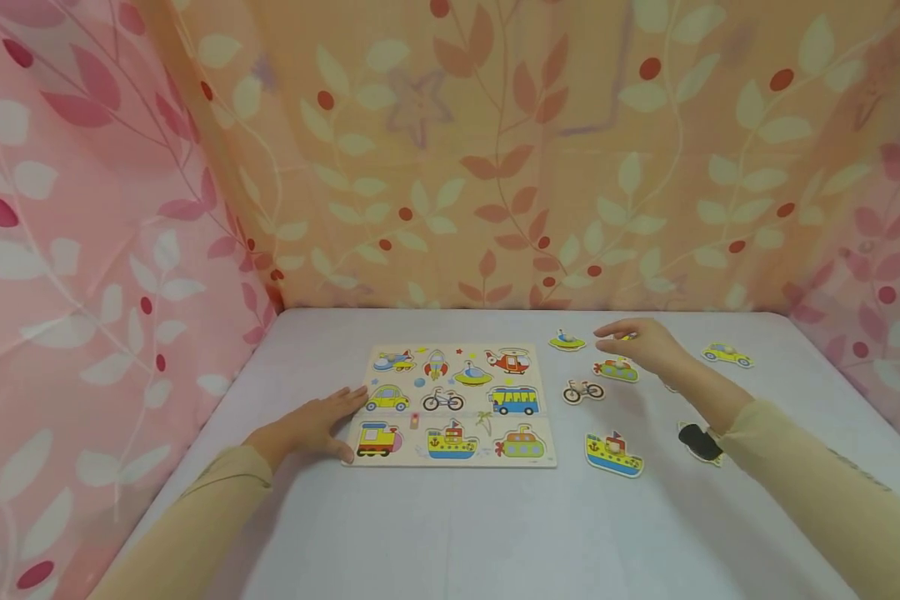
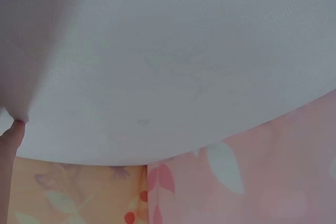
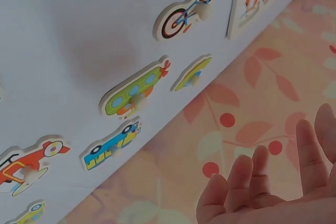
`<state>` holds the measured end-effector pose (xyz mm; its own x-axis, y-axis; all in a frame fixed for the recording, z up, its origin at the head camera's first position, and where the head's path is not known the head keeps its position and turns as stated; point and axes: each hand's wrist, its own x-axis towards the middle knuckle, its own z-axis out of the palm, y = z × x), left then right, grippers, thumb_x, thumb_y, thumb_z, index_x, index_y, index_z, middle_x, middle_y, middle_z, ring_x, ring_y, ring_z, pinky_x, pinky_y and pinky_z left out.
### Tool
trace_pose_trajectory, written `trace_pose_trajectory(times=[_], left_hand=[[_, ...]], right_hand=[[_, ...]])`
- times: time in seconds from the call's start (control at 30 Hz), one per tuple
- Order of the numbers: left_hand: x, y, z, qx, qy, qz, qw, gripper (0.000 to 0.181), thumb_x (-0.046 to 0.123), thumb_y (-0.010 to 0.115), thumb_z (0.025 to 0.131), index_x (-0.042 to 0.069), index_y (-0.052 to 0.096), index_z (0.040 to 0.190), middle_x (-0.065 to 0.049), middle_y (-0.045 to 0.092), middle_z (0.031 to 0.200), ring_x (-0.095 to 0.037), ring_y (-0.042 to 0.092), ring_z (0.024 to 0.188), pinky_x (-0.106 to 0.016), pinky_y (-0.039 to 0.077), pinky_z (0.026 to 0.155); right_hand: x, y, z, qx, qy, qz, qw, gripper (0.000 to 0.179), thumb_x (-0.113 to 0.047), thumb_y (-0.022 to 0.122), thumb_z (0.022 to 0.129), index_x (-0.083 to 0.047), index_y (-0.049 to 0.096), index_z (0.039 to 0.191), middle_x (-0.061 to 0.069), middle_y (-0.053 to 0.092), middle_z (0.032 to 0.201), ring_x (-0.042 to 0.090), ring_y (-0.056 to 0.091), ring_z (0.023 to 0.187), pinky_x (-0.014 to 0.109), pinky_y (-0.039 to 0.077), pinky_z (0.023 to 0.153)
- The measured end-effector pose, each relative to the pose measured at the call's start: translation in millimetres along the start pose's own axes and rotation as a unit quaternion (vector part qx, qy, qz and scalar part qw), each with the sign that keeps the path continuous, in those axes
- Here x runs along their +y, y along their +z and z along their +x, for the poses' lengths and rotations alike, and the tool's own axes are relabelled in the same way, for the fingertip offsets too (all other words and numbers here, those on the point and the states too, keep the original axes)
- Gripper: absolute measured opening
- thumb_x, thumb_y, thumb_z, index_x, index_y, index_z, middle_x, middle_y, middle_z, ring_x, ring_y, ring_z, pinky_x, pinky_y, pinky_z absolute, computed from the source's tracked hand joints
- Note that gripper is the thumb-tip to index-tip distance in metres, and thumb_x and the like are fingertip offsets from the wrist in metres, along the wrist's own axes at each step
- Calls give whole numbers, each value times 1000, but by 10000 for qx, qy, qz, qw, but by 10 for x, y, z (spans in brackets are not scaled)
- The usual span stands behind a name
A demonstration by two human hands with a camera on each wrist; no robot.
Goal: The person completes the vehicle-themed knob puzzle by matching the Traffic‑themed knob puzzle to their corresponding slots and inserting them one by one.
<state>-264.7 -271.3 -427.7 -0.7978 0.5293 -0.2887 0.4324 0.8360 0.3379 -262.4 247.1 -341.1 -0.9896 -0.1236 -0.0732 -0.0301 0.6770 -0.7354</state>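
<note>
On the white table lies a wooden puzzle board (image 1: 450,465) printed with vehicles. My left hand (image 1: 318,425) rests at the board's left edge, fingers extended; the left wrist view catches only one fingertip (image 2: 19,127). My right hand (image 1: 642,343) hovers over the loose pieces on the right, its loosely bent fingers holding nothing. Below and around it are a submarine piece (image 1: 617,369), a flying saucer piece (image 1: 567,339) and a bicycle piece (image 1: 582,392). A bus piece (image 3: 111,145) and a helicopter piece (image 3: 31,169) are partly hidden behind the hand in the head view.
A ship piece (image 1: 613,454) lies nearer the front, with a dark-faced piece (image 1: 697,442) partly behind the right sleeve. A yellow car piece (image 1: 727,355) is farther right. Several pieces carry small knobs. Leaf-patterned curtains (image 1: 495,167) stand behind and at both sides.
</note>
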Motion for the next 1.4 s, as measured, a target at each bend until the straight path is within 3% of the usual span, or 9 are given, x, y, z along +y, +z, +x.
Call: trace_pose_trajectory(times=[0.13,0.33,0.47,0.73,1.07,1.3,1.4], left_hand=[[-3,-1,7,7,84,-5,10000,107,53,79,71,9,28,153,-12,22,159,-41,14,145,-67,19,108],[-12,-1,10,-42,25,37,10000,107,54,79,71,9,27,154,-12,22,160,-40,13,145,-66,19,109],[-2,-12,4,-51,-8,-3,10000,107,54,79,71,9,27,154,-12,21,160,-41,13,145,-66,18,109],[-4,-18,-15,0,79,43,10000,107,53,79,71,7,28,153,-15,23,159,-42,15,144,-68,20,107],[25,-24,-13,-68,-27,-51,10000,108,53,79,70,9,27,154,-12,22,160,-41,13,145,-67,19,107],[2,-23,-2,-60,4,-35,10000,109,54,79,70,9,27,154,-13,21,160,-41,13,145,-67,19,108],[6,-25,0,-62,1,-47,10000,109,55,79,70,9,27,154,-12,21,160,-41,12,145,-67,19,108]], right_hand=[[67,-99,-63,69,-129,-308,9994,46,-29,66,94,3,60,126,30,51,129,46,43,119,60,41,91],[171,-234,-130,43,-185,-469,9987,47,-30,66,94,3,61,126,29,51,127,37,50,106,39,48,76],[240,-321,-177,13,-241,-577,9980,46,-30,66,94,3,62,125,27,54,125,32,55,98,32,48,70],[432,-474,-267,-217,-421,-638,9968,43,-30,66,94,0,64,124,23,56,122,32,54,100,34,49,72],[777,-793,-388,-886,-1090,-786,9870,31,-20,67,92,-8,68,121,16,56,125,33,49,111,44,47,81],[950,-875,-440,-806,-1239,-830,9855,26,-16,68,91,-13,71,117,4,58,120,6,50,103,39,47,82],[989,-894,-460,-938,-1242,-748,9850,26,-15,67,92,-14,71,117,0,57,119,5,50,103,39,48,81]])
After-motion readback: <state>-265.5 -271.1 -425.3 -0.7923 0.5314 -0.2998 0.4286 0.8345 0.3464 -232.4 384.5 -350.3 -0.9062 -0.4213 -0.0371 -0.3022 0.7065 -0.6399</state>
